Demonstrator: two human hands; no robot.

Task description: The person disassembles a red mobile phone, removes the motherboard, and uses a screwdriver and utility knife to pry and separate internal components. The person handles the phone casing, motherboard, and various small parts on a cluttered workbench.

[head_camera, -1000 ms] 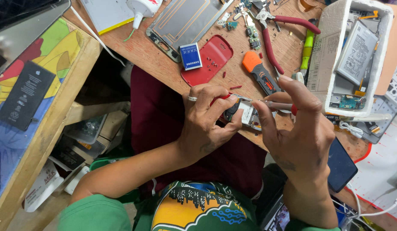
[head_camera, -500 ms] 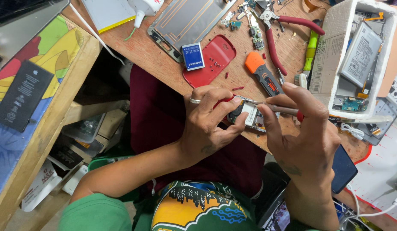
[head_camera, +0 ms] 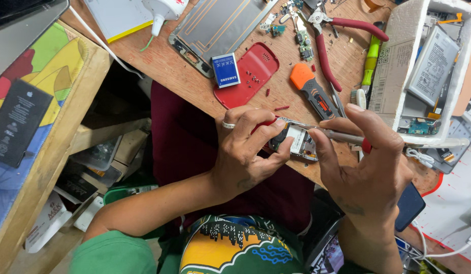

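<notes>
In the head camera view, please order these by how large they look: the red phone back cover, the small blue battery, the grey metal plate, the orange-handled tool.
1. grey metal plate, clearly largest, though partly cut off at the top.
2. red phone back cover.
3. orange-handled tool, long but narrow; close to the cover in length.
4. small blue battery, smallest.

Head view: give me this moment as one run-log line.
left hand: grips small phone body | right hand: holds screwdriver, tip on phone | red back cover, blue battery on wooden bench
</notes>
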